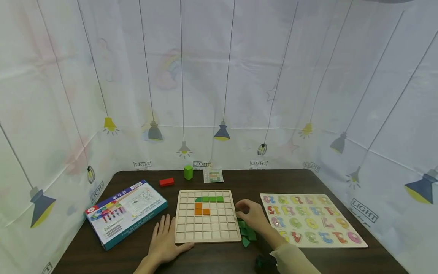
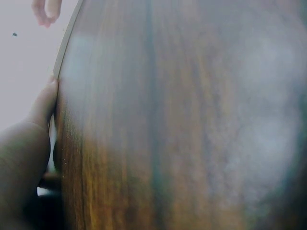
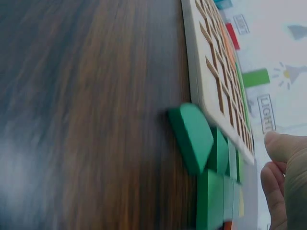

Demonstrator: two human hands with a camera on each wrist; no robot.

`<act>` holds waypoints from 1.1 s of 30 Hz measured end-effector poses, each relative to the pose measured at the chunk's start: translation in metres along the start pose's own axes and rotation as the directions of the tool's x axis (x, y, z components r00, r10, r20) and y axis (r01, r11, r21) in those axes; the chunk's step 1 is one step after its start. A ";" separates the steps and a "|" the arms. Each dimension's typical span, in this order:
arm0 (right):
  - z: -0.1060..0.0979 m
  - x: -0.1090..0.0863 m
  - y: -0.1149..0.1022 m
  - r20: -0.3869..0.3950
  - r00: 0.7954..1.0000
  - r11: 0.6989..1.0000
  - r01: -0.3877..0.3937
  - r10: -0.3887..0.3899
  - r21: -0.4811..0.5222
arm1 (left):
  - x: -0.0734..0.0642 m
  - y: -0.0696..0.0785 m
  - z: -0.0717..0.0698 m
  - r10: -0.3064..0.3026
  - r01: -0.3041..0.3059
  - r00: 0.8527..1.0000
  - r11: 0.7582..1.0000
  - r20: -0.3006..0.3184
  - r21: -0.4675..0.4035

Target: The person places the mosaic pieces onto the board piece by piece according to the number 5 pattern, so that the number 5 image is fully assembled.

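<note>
A wooden grid board [image 1: 205, 242] lies before me, with a row of green blocks [image 1: 212, 199] and a few orange blocks [image 1: 198, 209] set in its cells. My left hand [image 1: 164, 241] rests with spread fingers on the table at the board's left side, its thumb [image 2: 46, 98] against the near edge. Beside the board's right edge my right hand [image 1: 252, 216] hovers with bent fingers over a heap of loose green blocks [image 1: 251, 233]. No block shows between its thumb [image 3: 283, 144] and fingers. One green block [image 3: 192, 136] with a rounded side lies against the board's corner.
To the left lies a flat box [image 1: 126, 213]. A red block [image 1: 166, 182], an upright green block [image 1: 188, 172] and a small pattern card [image 1: 213, 176] are at the back. A letter puzzle board [image 1: 311, 220] covers the right side. Printed cloth [image 1: 219, 76] surrounds the table.
</note>
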State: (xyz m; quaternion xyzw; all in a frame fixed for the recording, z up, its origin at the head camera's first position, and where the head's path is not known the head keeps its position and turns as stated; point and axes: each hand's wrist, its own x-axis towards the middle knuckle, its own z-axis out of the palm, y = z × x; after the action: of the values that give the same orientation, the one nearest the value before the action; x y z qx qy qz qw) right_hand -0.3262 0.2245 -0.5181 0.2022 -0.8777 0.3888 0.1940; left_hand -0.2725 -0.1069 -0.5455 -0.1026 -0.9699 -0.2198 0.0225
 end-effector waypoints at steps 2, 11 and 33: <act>-0.005 -0.003 0.003 -0.015 1.000 1.000 -0.007 0.007 -0.007 | 0.000 0.001 -0.001 -0.002 0.002 1.000 1.000 0.007 0.004; -0.023 -0.016 0.013 -0.016 0.998 0.997 -0.062 0.061 -0.048 | -0.001 -0.002 0.000 -0.019 0.019 1.000 1.000 0.002 -0.004; -0.049 -0.049 0.023 0.048 0.985 0.981 -0.157 0.163 -0.116 | 0.002 -0.004 0.005 -0.003 0.003 1.000 1.000 -0.012 -0.011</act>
State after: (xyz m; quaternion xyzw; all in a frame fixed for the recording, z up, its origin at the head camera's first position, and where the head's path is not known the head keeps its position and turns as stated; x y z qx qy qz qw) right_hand -0.2877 0.2863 -0.5257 0.1308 -0.9167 0.3474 0.1479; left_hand -0.2747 -0.1076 -0.5516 -0.0998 -0.9687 -0.2257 0.0274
